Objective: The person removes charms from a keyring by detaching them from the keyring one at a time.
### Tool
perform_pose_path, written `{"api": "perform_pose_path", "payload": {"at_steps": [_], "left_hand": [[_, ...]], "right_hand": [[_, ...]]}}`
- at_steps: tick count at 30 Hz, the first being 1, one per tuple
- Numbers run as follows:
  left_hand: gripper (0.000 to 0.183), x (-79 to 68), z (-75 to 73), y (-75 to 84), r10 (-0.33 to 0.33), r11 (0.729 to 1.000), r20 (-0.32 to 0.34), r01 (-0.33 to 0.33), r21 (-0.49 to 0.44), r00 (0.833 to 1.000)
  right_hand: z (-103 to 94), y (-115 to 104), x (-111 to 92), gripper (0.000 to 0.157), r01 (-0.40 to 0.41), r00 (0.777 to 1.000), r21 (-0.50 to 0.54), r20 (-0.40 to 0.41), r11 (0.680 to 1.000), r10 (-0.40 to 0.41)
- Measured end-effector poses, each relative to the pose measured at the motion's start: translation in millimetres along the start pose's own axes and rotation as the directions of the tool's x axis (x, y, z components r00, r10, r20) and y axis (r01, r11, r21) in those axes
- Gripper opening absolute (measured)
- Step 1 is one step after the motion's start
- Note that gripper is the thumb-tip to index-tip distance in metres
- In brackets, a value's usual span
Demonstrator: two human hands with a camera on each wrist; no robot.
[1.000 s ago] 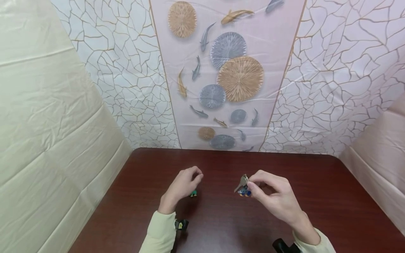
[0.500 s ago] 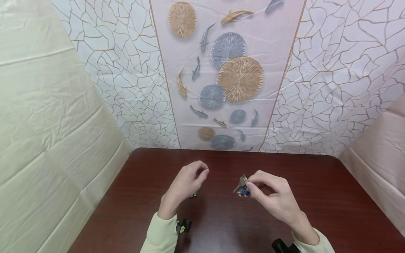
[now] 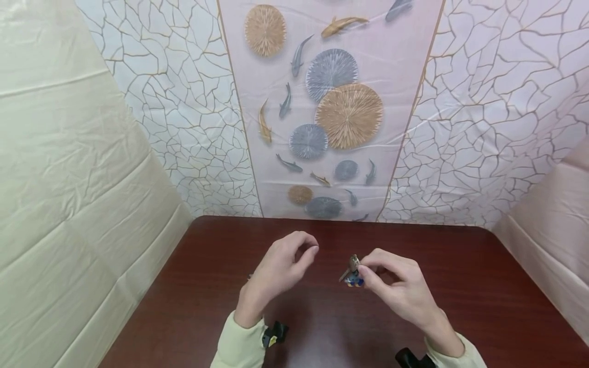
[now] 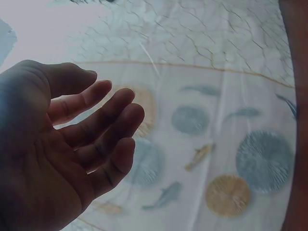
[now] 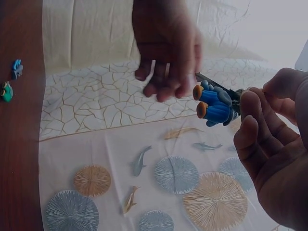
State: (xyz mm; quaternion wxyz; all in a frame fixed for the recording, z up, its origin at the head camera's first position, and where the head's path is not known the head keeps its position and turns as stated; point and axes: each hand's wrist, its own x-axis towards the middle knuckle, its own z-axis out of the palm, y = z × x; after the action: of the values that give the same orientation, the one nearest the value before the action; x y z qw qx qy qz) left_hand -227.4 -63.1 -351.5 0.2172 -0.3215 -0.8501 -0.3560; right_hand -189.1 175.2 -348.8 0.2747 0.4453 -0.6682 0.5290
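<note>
In the head view, my right hand (image 3: 398,283) pinches a metal key (image 3: 353,263) between thumb and forefinger, above the right half of the table. A small figurine with blue legs and orange-yellow feet (image 5: 214,110) hangs with the key, seen closely in the right wrist view. My left hand (image 3: 280,263) hovers to the left of the key, apart from it. Its fingers (image 4: 120,110) are loosely bent and hold nothing in the left wrist view. A small green figurine (image 5: 6,91) and a blue-grey one (image 5: 17,70) rest on the table.
The dark red-brown table (image 3: 221,245) reaches back to a patterned cloth (image 3: 322,102) with printed fish and discs. Pale cloth (image 3: 92,204) hangs at the left side, and another (image 3: 552,214) at the right. In the head view, my left hand mostly hides the figurines on the table.
My left hand has moved right and slightly farther away, nearer the key, and now covers the green figurine in the head view. The right hand with the key stays nearly still.
</note>
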Motion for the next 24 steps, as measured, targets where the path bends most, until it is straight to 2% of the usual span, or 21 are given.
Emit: {"api": "perform_pose_path", "payload": {"at_steps": [5,13,20,24], "left_hand": [[0.005,2.5,-1.4,15.0,0.088,0.995,-0.033,-0.089,-0.037,0.996],[0.006,6.5,-0.9,34.1,0.168,0.980,-0.062,-0.173,-0.096,0.984],[0.007,8.4,1.9,43.5,0.250,0.959,-0.095,-0.260,-0.113,0.964],[0.008,8.3,5.0,46.4,0.271,0.948,-0.102,-0.284,-0.144,0.957]], "right_hand": [[0.6,0.0,-0.2,0.031,0.001,1.000,0.003,0.002,1.000,-0.001],[0.9,0.5,0.1,0.032,0.009,1.000,0.005,0.002,1.000,-0.009],[0.9,-2.4,2.0,0.029,0.027,1.000,0.010,0.006,1.000,-0.027],[1.5,-4.2,2.7,0.027,0.039,0.999,0.015,0.009,0.999,-0.039]]}}
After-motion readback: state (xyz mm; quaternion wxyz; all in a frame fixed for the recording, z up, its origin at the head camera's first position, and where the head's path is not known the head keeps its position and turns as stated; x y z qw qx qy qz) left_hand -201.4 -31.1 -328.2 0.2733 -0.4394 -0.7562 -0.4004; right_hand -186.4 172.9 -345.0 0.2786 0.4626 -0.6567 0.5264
